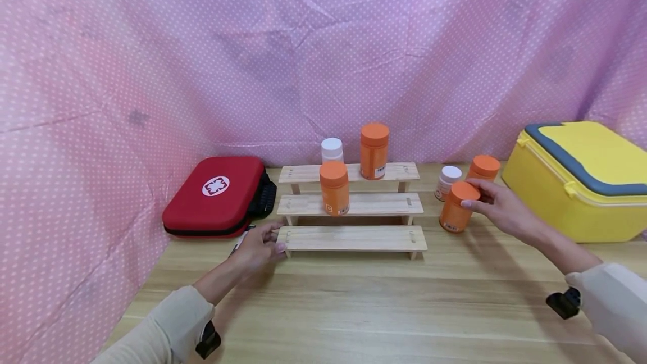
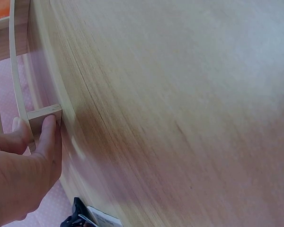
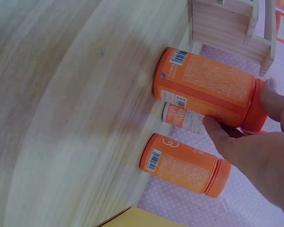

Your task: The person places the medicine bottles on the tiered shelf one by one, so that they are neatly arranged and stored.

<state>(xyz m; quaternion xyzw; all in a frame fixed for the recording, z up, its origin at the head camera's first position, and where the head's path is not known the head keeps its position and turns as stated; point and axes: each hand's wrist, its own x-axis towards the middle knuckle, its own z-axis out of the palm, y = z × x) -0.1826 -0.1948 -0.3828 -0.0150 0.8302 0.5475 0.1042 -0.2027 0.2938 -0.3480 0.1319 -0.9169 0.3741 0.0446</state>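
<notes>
A three-step wooden rack (image 1: pixel 354 238) stands mid-table. My left hand (image 1: pixel 255 249) grips the left end of its lowest step, fingers against the leg (image 2: pixel 45 113). Over on the right, my right hand (image 1: pixel 505 212) holds an orange bottle (image 1: pixel 454 215) by its orange cap, thumb and fingers around it; whether its base is off the table I cannot tell. Behind it are a small white-capped bottle (image 1: pixel 449 175) and another orange bottle (image 3: pixel 182 164). The rack carries an orange bottle (image 1: pixel 374 153) and a white bottle (image 1: pixel 332 148) on top, with an orange bottle (image 1: pixel 335 191) one step lower.
Left of the rack lies a red zip case (image 1: pixel 217 201) with a white emblem and a black strap (image 1: pixel 268 198). A yellow box (image 1: pixel 571 201) with a grey-trimmed lid stands at the right. Pink dotted cloth (image 1: pixel 303 44) hangs behind the table.
</notes>
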